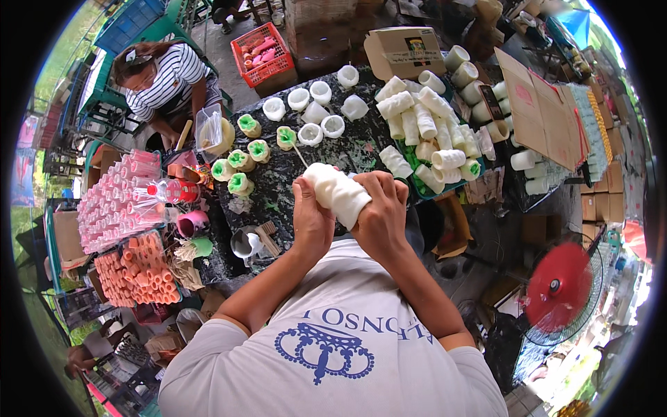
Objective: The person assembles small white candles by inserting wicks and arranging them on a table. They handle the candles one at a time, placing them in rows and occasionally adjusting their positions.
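A white candle-like cylinder (pixel 336 193) with a rippled wall is tilted in front of my chest, over the table's near edge. Its upper left end rests against my left hand (pixel 313 221), whose fingers and thumb close around it. My right hand (pixel 379 210) wraps the lower right end from above. From the upper end a thin pale stick or wick (pixel 299 154) points toward the far left; I cannot tell whether it is fixed inside. Beyond it stand several white cups with green insides, such as a green-filled cup (pixel 258 151), and plain white cups (pixel 333 126).
A tray (pixel 445 186) heaped with white rippled cylinders (pixel 425 122) sits right. Pink cylinders (pixel 114 201) and orange ones (pixel 139 270) crowd the left. A metal pitcher (pixel 243 244) stands near the front edge. Across the table sits a person (pixel 174 83); a red fan (pixel 558 286) is at right.
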